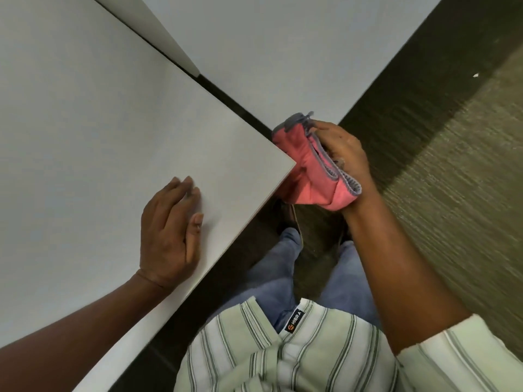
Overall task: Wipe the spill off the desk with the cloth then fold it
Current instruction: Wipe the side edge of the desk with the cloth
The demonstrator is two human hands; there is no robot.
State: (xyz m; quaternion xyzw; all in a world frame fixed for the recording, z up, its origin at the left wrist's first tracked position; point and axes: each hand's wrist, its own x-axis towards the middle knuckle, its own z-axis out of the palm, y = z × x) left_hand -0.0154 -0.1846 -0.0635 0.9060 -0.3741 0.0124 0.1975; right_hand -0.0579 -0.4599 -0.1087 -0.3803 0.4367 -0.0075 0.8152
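Cloth (308, 168) sits bunched in my right hand (343, 154), held just off the near corner of the counter (99, 123), out over the floor (452, 193) and not on the surface. From my remote seat I see pink fabric with a grey stitched edge, gathered into loose layers; the fingers of that hand are mostly hidden behind it, so I judge they are curled around the bundle, but I cannot tell exactly how they pinch it.

My left hand (169, 233) lies palm down on the counter near its front edge, fingers (184, 190) close together and flat, holding nothing.

On progress: I see no wet patch, streak or puddle on the white counter, though the frame is soft and a thin film would be hard to make out, so the wiping may well be finished. The fold is the part left. The cloth looks doubled over on itself in places, yet the layers are uneven and the edges do not line up, so I read that as a loose gather and not a tidy fold. Squaring the edges, probably with both hands or flat on the counter, is what I judge comes next.
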